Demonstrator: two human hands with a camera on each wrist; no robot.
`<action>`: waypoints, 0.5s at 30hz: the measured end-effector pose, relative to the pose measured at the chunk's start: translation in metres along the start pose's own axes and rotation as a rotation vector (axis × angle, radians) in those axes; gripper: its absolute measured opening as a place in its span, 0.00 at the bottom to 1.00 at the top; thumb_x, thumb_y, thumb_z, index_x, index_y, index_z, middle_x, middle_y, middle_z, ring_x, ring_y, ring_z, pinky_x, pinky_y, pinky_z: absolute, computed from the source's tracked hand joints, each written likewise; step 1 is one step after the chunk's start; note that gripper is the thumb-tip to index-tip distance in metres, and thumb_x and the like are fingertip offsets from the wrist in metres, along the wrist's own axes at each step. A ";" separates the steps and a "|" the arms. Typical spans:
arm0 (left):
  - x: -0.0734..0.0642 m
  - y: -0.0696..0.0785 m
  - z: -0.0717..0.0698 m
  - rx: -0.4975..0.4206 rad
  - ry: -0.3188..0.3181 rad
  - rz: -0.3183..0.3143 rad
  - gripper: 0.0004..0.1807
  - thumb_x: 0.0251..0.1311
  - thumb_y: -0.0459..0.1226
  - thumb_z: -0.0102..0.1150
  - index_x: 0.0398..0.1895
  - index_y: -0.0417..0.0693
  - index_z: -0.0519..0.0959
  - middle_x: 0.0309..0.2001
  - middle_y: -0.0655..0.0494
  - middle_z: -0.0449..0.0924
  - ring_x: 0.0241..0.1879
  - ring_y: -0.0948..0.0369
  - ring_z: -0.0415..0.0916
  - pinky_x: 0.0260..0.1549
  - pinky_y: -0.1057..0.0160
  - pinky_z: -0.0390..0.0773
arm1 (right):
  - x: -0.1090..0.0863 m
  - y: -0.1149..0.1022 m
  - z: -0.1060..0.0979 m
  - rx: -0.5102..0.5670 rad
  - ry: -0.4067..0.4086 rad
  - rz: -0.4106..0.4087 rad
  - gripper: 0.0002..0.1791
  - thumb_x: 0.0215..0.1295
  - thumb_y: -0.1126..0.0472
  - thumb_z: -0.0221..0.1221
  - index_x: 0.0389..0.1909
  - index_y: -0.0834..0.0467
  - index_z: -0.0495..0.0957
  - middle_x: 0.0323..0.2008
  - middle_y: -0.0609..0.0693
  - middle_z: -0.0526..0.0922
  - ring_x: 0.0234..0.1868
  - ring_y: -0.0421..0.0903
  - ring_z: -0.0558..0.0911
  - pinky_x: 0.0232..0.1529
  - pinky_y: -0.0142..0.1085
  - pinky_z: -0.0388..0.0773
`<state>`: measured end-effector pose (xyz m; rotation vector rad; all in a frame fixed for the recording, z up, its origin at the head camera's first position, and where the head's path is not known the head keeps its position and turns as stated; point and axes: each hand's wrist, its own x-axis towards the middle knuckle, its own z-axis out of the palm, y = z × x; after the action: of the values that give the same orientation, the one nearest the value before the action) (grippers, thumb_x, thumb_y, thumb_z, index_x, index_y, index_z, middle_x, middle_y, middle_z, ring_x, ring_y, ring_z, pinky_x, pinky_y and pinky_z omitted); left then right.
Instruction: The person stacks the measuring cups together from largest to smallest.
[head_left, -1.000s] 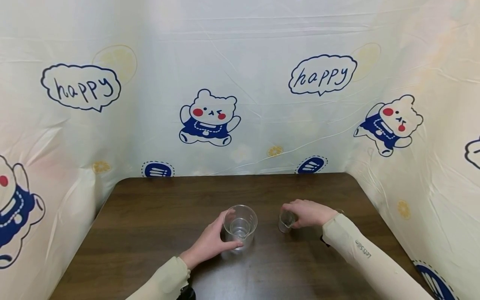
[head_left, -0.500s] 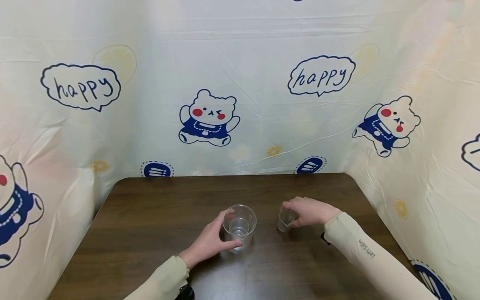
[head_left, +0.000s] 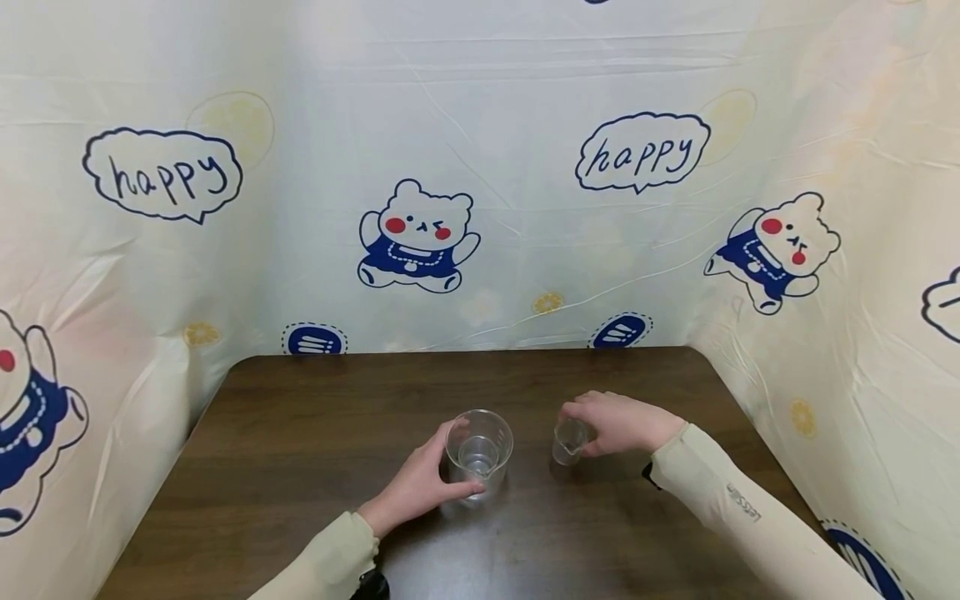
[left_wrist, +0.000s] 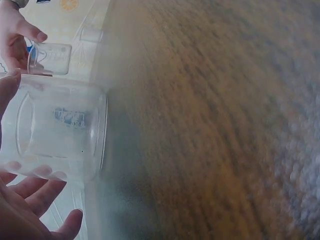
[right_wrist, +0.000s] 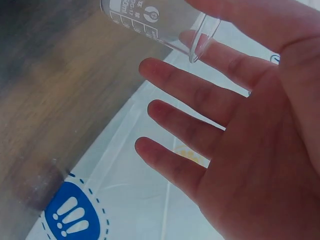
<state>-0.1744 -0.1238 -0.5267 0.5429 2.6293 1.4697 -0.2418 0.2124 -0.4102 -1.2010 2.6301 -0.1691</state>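
Holding large beaker [head_left: 486, 462] upright with left hand [head_left: 416, 492] at lower centre of head view, thumb along near side, fingers bent round far side; set base down on brown table [head_left: 300, 467]; in left wrist view, enclosed at left of frame between thumb above and fingers below

Pinching small beaker [head_left: 570, 442] near its rim with right hand [head_left: 624, 423], right of centre in head view, thumb and index finger to the glass; spread wide and off the glass in right wrist view, the other three fingers; held near upright, cannot tell whether touching table

Stretched up from bottom edge, left of centre, in line with wrist: pale left sleeve [head_left: 322, 562]; slanted in from bottom right corner, with hand turned leftward at wrist: pale right sleeve [head_left: 750, 521]

Left between the two beakers: short gap of tabletop; behind both, up to far edge at mid-frame: broad strip of wood; wider room toward left edge of table than toward right; covered at lower right by forearm: part of right edge; bounded at far side, left and right by printed cloth [head_left: 517, 92]
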 end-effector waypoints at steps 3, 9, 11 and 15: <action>0.000 0.000 0.000 0.003 0.005 0.003 0.54 0.51 0.56 0.80 0.78 0.58 0.60 0.68 0.56 0.75 0.65 0.54 0.75 0.62 0.42 0.73 | -0.001 -0.003 -0.003 -0.002 0.001 -0.001 0.21 0.57 0.59 0.74 0.51 0.51 0.81 0.44 0.48 0.83 0.47 0.48 0.81 0.52 0.47 0.81; 0.000 0.000 0.000 0.002 0.006 0.006 0.54 0.51 0.55 0.81 0.78 0.58 0.60 0.68 0.56 0.75 0.66 0.54 0.74 0.62 0.41 0.73 | -0.001 -0.007 -0.010 -0.011 0.001 0.000 0.21 0.58 0.58 0.75 0.52 0.51 0.81 0.46 0.48 0.84 0.49 0.48 0.81 0.53 0.48 0.81; 0.000 0.000 0.000 0.001 0.005 0.006 0.54 0.51 0.55 0.81 0.78 0.58 0.61 0.68 0.56 0.75 0.66 0.54 0.74 0.62 0.41 0.72 | -0.001 -0.009 -0.013 -0.005 -0.001 0.002 0.21 0.58 0.58 0.75 0.52 0.50 0.81 0.47 0.48 0.84 0.49 0.49 0.81 0.53 0.48 0.81; 0.000 -0.001 0.000 -0.003 0.003 0.008 0.54 0.51 0.55 0.80 0.78 0.58 0.60 0.68 0.56 0.75 0.66 0.54 0.74 0.62 0.41 0.72 | -0.001 -0.013 -0.019 -0.002 0.007 -0.001 0.20 0.58 0.59 0.75 0.51 0.50 0.81 0.46 0.47 0.83 0.49 0.48 0.80 0.52 0.48 0.81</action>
<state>-0.1750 -0.1244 -0.5269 0.5517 2.6297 1.4767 -0.2368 0.2051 -0.3887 -1.2045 2.6363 -0.1706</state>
